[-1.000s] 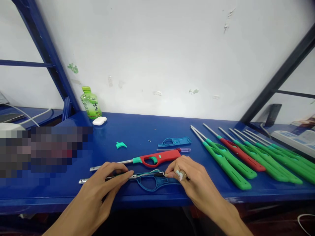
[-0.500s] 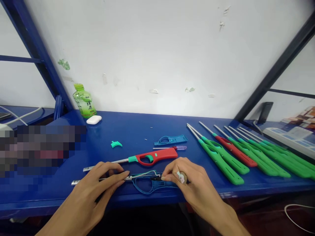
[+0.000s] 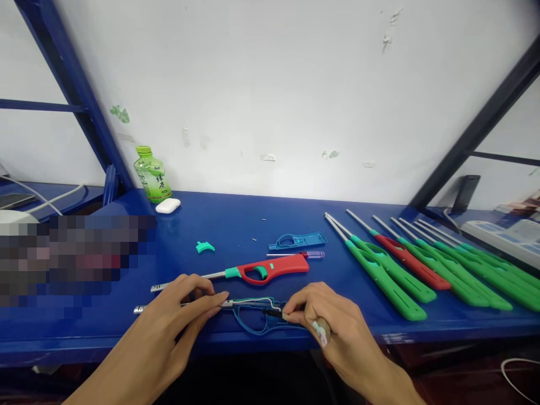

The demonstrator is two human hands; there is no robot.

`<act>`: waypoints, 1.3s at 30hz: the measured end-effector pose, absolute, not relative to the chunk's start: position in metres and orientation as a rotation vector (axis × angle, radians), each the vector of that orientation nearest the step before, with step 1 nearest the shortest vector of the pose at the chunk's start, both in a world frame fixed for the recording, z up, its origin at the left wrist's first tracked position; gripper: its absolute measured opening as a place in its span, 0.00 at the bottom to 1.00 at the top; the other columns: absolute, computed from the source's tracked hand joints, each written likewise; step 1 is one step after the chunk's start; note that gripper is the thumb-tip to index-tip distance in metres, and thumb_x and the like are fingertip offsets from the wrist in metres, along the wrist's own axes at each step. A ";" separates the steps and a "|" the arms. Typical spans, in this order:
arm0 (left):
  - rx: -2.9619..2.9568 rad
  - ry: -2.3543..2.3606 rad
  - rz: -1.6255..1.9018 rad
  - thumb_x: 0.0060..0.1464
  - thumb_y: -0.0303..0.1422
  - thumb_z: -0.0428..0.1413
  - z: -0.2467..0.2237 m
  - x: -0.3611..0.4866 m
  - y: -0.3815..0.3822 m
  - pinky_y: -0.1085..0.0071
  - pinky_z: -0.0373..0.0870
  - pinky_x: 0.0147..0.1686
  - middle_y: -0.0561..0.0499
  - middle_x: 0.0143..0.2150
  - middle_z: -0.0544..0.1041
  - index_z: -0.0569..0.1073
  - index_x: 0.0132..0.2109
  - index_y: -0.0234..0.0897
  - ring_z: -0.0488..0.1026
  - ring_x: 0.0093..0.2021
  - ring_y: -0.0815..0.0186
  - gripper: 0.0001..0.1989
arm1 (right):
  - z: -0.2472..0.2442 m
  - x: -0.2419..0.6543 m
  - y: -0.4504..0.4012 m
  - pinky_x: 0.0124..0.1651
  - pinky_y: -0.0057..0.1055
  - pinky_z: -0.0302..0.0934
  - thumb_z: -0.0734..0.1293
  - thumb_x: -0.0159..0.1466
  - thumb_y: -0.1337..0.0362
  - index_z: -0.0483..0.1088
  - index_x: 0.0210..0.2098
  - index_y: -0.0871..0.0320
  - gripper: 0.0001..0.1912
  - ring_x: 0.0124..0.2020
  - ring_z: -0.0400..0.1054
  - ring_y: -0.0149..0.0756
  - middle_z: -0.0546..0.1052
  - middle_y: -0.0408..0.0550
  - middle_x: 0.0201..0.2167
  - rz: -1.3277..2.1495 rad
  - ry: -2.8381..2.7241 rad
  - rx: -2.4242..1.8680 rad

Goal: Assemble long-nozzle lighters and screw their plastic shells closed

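Observation:
My left hand (image 3: 185, 318) is closed on the metal tube (image 3: 141, 309) of an opened lighter, with thumb and fingertips pinching it near the handle. That handle is a blue plastic half shell (image 3: 248, 326) with a trigger loop, lying at the table's front edge. A white wire (image 3: 255, 300) and a green one run from the tube over the shell. My right hand (image 3: 333, 320) pinches a small black part (image 3: 273, 313) at the wire's end, above the shell. A round tan object with a sticker (image 3: 323, 331) is tucked in the same hand; its kind is unclear.
Behind my hands lie a red lighter (image 3: 278, 268), a screwdriver (image 3: 315, 255), another blue half shell (image 3: 301, 240) and a teal trigger (image 3: 205, 247). Several green lighters (image 3: 379, 267) line the right. At back left stand a tea bottle (image 3: 154, 177) and a white case (image 3: 167, 206).
The view has shifted slightly, so everything sits a little further right. My right hand has tilted and the black part has turned a little; both hands keep their hold.

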State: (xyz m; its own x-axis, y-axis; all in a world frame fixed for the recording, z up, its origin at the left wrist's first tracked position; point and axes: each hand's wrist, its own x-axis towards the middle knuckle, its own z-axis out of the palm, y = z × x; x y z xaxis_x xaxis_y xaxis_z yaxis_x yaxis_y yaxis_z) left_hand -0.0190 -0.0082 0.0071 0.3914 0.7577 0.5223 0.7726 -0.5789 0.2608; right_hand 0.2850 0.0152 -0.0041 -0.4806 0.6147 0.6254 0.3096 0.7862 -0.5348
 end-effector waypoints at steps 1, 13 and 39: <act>-2.607 -1.423 -0.943 0.76 0.38 0.50 0.007 -0.019 -0.008 0.75 0.75 0.44 0.53 0.51 0.77 0.78 0.56 0.51 0.78 0.46 0.68 0.13 | -0.004 0.285 0.016 0.43 0.31 0.68 0.64 0.73 0.77 0.58 0.34 0.53 0.16 0.39 0.75 0.33 0.80 0.41 0.37 0.411 -2.110 -0.668; -2.663 -1.458 -0.805 0.77 0.38 0.47 0.008 -0.017 -0.009 0.72 0.74 0.42 0.51 0.51 0.75 0.77 0.61 0.54 0.76 0.45 0.66 0.16 | -0.007 0.292 0.018 0.56 0.42 0.74 0.62 0.72 0.82 0.60 0.33 0.55 0.17 0.39 0.78 0.33 0.82 0.47 0.39 0.256 -2.166 -0.465; -2.470 -1.341 -1.019 0.75 0.44 0.50 -0.001 -0.020 -0.004 0.78 0.77 0.49 0.55 0.52 0.78 0.79 0.56 0.53 0.81 0.45 0.70 0.14 | 0.009 0.298 0.019 0.47 0.33 0.71 0.66 0.71 0.79 0.60 0.29 0.54 0.18 0.43 0.78 0.35 0.82 0.47 0.40 0.525 -2.195 -0.508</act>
State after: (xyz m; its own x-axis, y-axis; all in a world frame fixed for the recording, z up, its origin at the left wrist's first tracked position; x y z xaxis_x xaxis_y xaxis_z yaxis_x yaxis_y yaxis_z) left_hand -0.0203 -0.0040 -0.0011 0.3689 0.6851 0.6282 0.7886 -0.5884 0.1785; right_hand 0.2978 0.0186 0.0085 -0.5955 0.5166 0.6152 0.1821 0.8327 -0.5229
